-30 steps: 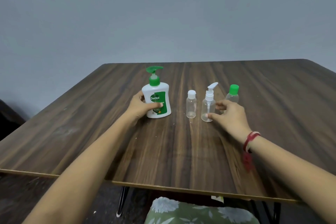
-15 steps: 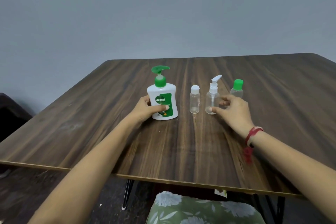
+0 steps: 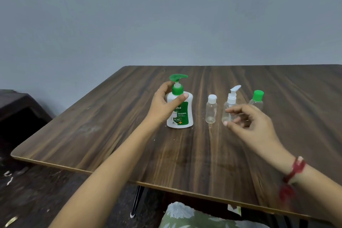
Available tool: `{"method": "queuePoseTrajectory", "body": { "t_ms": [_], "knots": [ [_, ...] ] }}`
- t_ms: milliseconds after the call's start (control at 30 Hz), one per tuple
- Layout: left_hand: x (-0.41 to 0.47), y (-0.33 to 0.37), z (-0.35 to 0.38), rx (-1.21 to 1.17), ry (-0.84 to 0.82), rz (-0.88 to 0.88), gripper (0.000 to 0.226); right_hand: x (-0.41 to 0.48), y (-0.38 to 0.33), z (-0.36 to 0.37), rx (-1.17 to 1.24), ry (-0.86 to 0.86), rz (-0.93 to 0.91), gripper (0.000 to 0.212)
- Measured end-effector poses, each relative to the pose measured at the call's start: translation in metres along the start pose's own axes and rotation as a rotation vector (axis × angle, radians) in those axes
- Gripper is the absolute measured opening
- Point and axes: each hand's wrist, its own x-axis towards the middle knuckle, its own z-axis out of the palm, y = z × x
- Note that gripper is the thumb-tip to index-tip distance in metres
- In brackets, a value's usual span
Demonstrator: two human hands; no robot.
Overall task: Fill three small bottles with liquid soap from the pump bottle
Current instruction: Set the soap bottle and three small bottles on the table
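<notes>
Table [image 3: 111, 135]: dark wood grain, everything stands toward its far middle. Pump bottle [image 3: 182, 114] upright, white with green label and green pump head. My left hand [image 3: 163, 105] wraps its shoulder, thumb across the front below the collar, fingers behind: a firm hold. Right hand [image 3: 253, 126] hovers low by the spray bottle [image 3: 230, 105], fingers loosely spread and blurred, gripping nothing. Three small clear bottles in a row right of the pump: white-cap bottle [image 3: 211, 110], spray bottle, green-cap bottle [image 3: 257, 99], all capped. Red thread [image 3: 294, 170] on right wrist.

table [image 3: 185, 157] front: bare | bottles [image 3: 211, 109] row: narrow gaps
</notes>
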Motion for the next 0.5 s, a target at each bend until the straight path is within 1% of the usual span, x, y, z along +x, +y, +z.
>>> {"method": "queuePoseTrajectory", "body": {
  "t_ms": [133, 200, 267, 333, 400, 500],
  "knots": [
    [0.007, 0.001, 0.003, 0.089, 0.079, -0.025, 0.046, 0.005, -0.005, 0.021, 0.083, -0.101, -0.014, 0.039],
    [0.008, -0.004, 0.002, 0.105, 0.098, -0.039, 0.048, 0.003, -0.007, 0.021, 0.088, -0.110, -0.044, 0.037],
    [0.006, -0.009, 0.002, 0.096, 0.076, -0.066, 0.046, 0.002, -0.003, 0.016, 0.094, -0.097, -0.037, 0.036],
    [0.004, -0.010, 0.003, 0.078, 0.065, -0.093, 0.040, 0.003, 0.008, 0.009, 0.076, -0.046, 0.013, 0.034],
    [0.003, -0.012, 0.003, 0.063, 0.071, -0.106, 0.041, 0.008, 0.023, 0.000, 0.019, 0.064, 0.055, 0.028],
    [0.001, -0.012, 0.004, 0.054, 0.059, -0.101, 0.062, 0.018, 0.037, -0.018, -0.044, 0.213, 0.084, 0.026]
  ]
}}
